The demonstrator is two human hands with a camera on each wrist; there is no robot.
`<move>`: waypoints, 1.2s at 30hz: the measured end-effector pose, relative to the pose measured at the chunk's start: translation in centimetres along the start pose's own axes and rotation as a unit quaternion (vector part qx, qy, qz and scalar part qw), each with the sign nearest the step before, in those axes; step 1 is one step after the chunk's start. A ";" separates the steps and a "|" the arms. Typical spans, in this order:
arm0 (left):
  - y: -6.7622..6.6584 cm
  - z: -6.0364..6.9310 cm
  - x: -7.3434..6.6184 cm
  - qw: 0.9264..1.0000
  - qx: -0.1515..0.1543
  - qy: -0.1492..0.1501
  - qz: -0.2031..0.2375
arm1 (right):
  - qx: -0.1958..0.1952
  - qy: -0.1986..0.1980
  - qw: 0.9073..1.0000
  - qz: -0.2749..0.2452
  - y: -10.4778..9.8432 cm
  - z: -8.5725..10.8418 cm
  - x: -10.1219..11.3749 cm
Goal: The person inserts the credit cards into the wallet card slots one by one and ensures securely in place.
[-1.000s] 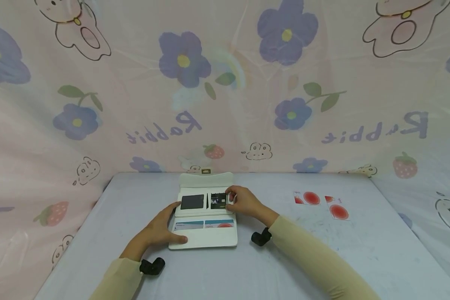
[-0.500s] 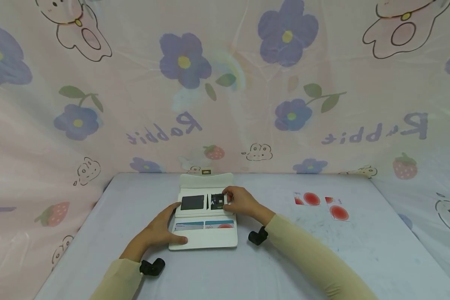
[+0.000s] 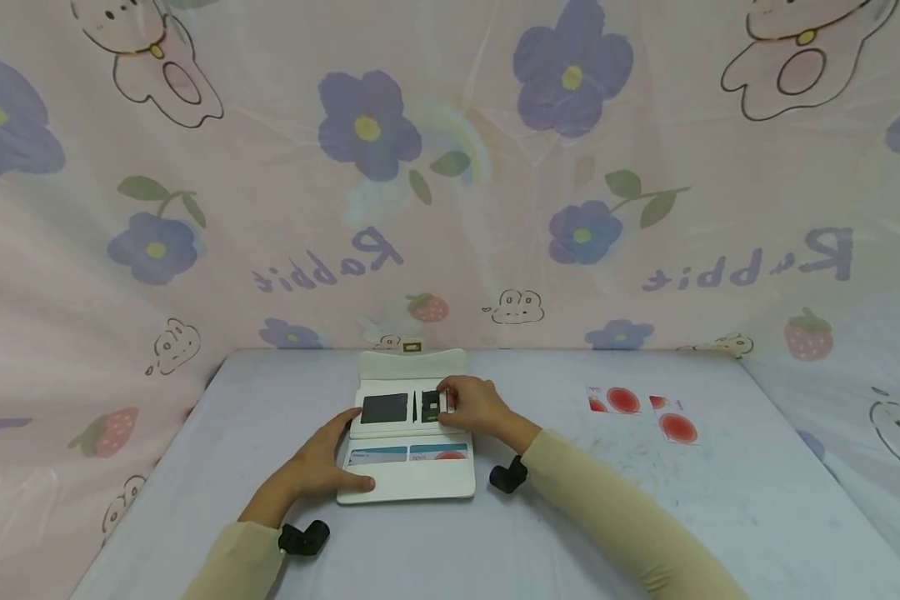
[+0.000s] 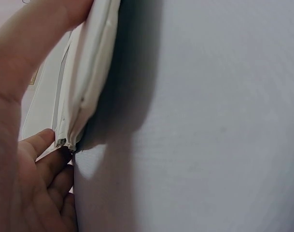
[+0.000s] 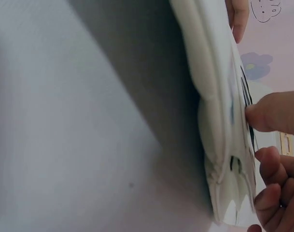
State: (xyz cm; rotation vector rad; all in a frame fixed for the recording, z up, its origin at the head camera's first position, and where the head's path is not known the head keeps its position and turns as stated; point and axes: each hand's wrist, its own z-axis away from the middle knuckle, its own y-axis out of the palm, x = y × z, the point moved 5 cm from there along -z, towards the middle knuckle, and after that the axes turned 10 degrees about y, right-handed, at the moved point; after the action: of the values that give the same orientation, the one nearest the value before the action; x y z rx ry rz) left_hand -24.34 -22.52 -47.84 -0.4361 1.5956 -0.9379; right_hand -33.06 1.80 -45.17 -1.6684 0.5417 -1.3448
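Note:
A white wallet [image 3: 407, 483] lies unfolded on the table, its clasp flap at the far end. My left hand [image 3: 317, 457] holds its left side: the thumb rests on the near panel and the fingers touch the left edge, as the left wrist view also shows. My right hand [image 3: 478, 405] pinches a black bank card [image 3: 431, 407] with a chip, at the right-hand pocket of the middle panel. The card's left part is hidden in the pocket and its right end is behind my fingers. A dark grey panel [image 3: 384, 408] fills the left-hand pocket.
Two blue-topped cards [image 3: 378, 455] sit in slots of the near panel. Two red-and-white cards, one sideways [image 3: 613, 400] and one upright [image 3: 675, 419], lie apart on the white tabletop [image 3: 570, 525] at right. A patterned curtain [image 3: 480, 208] hangs behind the table.
My right hand has moved a little left, and the black card has slid left with it, so less of its face shows. The left hand and wallet stay in place.

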 end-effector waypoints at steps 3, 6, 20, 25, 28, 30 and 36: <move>0.1 0.0 0.1 1.000 0.000 0.000 0.000 | -0.004 -0.004 1.000 0.004 0.1 -0.1 0.2; 0.1 0.0 0.2 1.000 -0.002 0.002 0.000 | -0.011 -0.009 1.000 0.011 0.2 -0.1 0.4; -0.2 0.0 0.2 1.000 0.000 0.005 0.000 | -0.004 -0.015 1.000 0.021 0.2 -0.4 1.3; -0.1 -0.1 0.3 1.000 0.002 0.003 0.001 | 0.002 -0.009 1.000 0.016 0.5 -0.6 1.3; 0.0 -0.1 0.3 1.000 0.003 0.002 -0.001 | -0.001 -0.010 1.000 0.017 0.6 -0.6 1.4; 0.0 -0.2 0.4 1.000 0.003 0.001 -0.001 | -0.003 -0.012 1.000 0.018 0.7 -0.5 1.4; 0.3 -0.2 0.5 1.000 0.002 0.000 -0.007 | -0.004 -0.020 1.000 0.018 0.8 -0.5 1.4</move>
State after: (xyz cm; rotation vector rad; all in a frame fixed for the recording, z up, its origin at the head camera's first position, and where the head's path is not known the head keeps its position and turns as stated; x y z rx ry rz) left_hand -24.62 -22.61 -48.32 -0.4452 1.5912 -0.9525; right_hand -32.88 0.11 -45.11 -1.6811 0.5526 -1.2825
